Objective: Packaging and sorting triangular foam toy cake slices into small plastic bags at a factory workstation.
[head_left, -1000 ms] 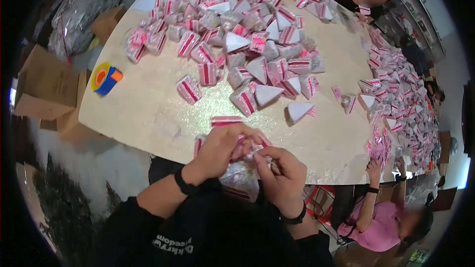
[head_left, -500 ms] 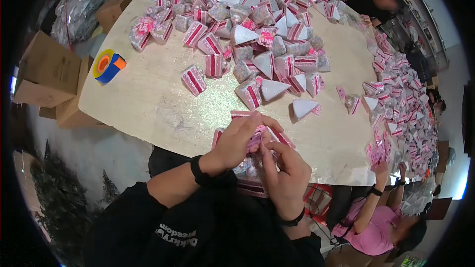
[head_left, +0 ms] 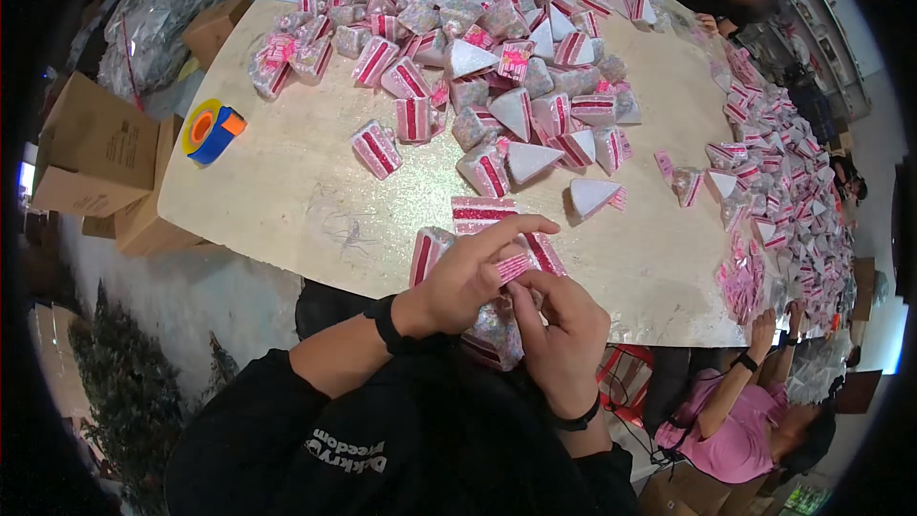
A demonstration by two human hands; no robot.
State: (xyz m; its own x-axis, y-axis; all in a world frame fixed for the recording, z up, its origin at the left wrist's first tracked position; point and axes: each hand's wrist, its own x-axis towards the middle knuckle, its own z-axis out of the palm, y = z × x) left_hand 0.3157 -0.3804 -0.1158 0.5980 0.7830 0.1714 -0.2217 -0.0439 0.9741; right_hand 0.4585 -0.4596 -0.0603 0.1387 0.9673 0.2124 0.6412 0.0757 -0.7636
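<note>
Pink-white wedge packets (head_left: 497,67) heaped on table (head_left: 315,201)

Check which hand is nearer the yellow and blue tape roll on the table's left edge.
Left. The left hand sits right of and below the tape roll, across bare tabletop; the right hand lies beyond it, farther right and lower. Both hands are on a small pink-striped wedge packet.

We are bringing both forearms in from below, our left hand (head_left: 465,279) curling with its index finger stretched out, our right hand (head_left: 562,330) pinching just beside it.
</note>
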